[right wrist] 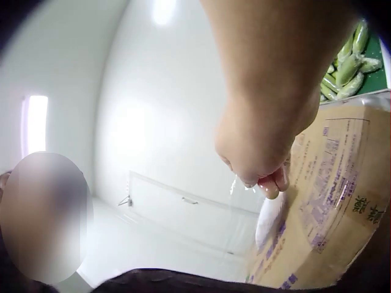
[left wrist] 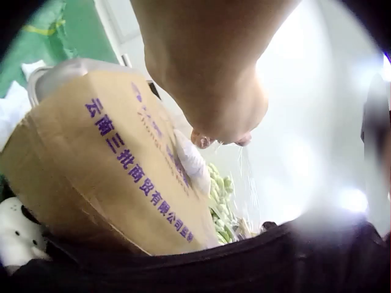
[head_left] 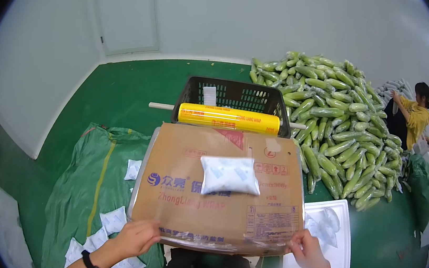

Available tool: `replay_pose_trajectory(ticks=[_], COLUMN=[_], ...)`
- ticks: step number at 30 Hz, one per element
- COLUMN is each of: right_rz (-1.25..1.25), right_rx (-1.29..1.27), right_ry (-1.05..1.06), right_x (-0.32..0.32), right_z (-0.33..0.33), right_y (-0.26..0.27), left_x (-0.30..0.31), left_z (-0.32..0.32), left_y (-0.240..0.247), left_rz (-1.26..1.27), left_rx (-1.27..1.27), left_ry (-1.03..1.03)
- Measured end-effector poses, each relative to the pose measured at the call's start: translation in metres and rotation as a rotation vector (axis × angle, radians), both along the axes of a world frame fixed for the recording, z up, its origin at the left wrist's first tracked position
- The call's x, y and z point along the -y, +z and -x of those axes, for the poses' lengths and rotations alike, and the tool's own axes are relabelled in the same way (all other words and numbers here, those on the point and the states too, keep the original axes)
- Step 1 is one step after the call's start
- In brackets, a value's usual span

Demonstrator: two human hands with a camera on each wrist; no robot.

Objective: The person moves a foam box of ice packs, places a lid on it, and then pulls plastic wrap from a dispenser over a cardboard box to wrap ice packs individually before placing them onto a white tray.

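A white packet (head_left: pixel 230 176) lies on the printed cardboard (head_left: pixel 205 212), behind and between the hands. At the cardboard's near left corner my left hand (head_left: pixel 136 237) pinches clear film; strands of it show below the left hand (left wrist: pixel 214 104) in the left wrist view. My right hand (head_left: pixel 311 253) pinches the film at the near right corner, and shiny film hangs by the right hand (right wrist: pixel 259 134) in the right wrist view. The yellow wrap roll (head_left: pixel 228 118) sits on a rod beyond the cardboard. How far the film reaches is hard to see.
Behind the roll is a black crate (head_left: pixel 240 92). Wrapped green vegetables (head_left: pixel 333 116) are heaped at the back right. A white foam tray (head_left: pixel 342 244) stands right; several white packets (head_left: pixel 113 220) lie on green sheeting (head_left: pixel 73 187) at left. A person (head_left: pixel 415 117) is at far right.
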State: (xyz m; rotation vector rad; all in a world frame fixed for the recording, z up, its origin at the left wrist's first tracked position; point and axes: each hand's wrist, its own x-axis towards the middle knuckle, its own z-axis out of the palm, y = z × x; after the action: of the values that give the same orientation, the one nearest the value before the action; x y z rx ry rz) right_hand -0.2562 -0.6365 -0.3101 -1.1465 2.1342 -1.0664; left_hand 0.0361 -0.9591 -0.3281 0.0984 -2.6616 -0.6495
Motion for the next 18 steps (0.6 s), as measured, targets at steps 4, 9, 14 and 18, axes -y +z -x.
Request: replay_pose_trajectory(ticks=[4, 9, 14, 18], right_rz=[-0.050, 0.046, 0.005, 0.217], right_rx=[0.102, -0.184, -0.583, -0.733], right_ry=[0.168, -0.100, -0.047, 0.152], right_x=[0.014, 0.121, 0.182, 0.166], right_z=[0.018, 0.100, 0.131, 0.083], right_y=[0.024, 0.019, -0.045, -0.029], left_x=[0.017, 0.079, 0.111, 0.091], left_z=[0.004, 0.133, 0.190, 0.188], left_y=[0.015, 0.020, -0.009, -0.001], left_rz=[-0.222, -0.321, 0.055, 0.270], left_rx=[0.000, -0.179, 0.117, -0.080], left_ry=[0.001, 0.448, 0.514, 0.064])
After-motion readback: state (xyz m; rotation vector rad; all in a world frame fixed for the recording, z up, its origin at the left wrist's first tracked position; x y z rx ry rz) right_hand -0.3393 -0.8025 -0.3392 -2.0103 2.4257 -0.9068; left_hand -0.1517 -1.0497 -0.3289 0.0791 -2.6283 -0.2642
